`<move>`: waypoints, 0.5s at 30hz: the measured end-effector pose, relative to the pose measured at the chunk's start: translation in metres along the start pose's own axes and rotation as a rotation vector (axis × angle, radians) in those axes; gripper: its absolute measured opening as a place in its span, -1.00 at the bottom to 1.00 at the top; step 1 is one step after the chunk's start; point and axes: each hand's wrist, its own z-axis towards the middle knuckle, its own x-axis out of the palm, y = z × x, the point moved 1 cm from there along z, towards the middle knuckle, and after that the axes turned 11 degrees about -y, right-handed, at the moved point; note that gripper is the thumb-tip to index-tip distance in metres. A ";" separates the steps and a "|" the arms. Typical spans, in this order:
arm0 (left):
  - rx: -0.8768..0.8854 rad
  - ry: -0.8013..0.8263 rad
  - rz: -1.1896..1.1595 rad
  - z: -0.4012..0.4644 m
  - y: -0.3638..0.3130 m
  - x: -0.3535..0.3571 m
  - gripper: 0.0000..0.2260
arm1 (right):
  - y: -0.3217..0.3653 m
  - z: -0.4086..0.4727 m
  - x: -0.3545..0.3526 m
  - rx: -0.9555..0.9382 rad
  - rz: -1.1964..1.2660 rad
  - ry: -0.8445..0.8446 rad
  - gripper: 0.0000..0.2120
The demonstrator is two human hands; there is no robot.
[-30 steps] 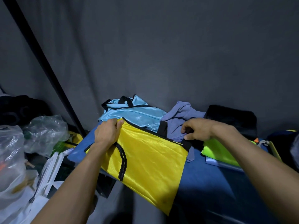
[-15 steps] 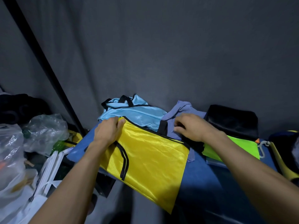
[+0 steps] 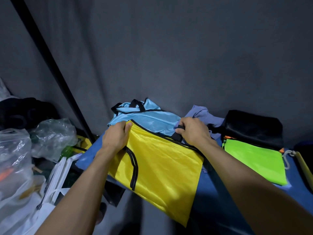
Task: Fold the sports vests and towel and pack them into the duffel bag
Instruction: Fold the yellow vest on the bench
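a person's left hand (image 3: 116, 137) grips the upper left corner of a yellow sports vest (image 3: 162, 168) with black trim, while the right hand (image 3: 193, 131) pinches its black strap at the upper right edge. the vest lies spread on a blue surface (image 3: 211, 189), its lower part hanging over the near edge. behind it sits a light blue vest (image 3: 145, 117), just beside a crumpled lavender towel (image 3: 203, 114). to the right, a neon green vest (image 3: 255, 160) lies flat, with a black bag (image 3: 254, 128) behind it. clear plastic bags (image 3: 52, 134) crowd the left side, against a grey curtain (image 3: 169, 56).
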 end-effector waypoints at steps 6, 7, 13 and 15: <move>-0.010 0.006 0.035 0.002 -0.002 0.000 -0.56 | 0.006 -0.012 -0.010 -0.130 0.017 -0.088 -0.82; -0.009 0.002 0.028 0.002 -0.002 0.000 -0.56 | 0.008 -0.019 -0.014 -0.203 0.031 -0.113 -0.79; -0.048 -0.059 -0.094 0.008 -0.003 -0.009 -0.53 | 0.015 -0.053 -0.009 -0.433 -0.237 -0.030 -0.68; -0.056 -0.067 -0.052 0.008 0.001 -0.006 -0.53 | 0.014 -0.059 -0.006 -0.438 -0.295 -0.124 -0.76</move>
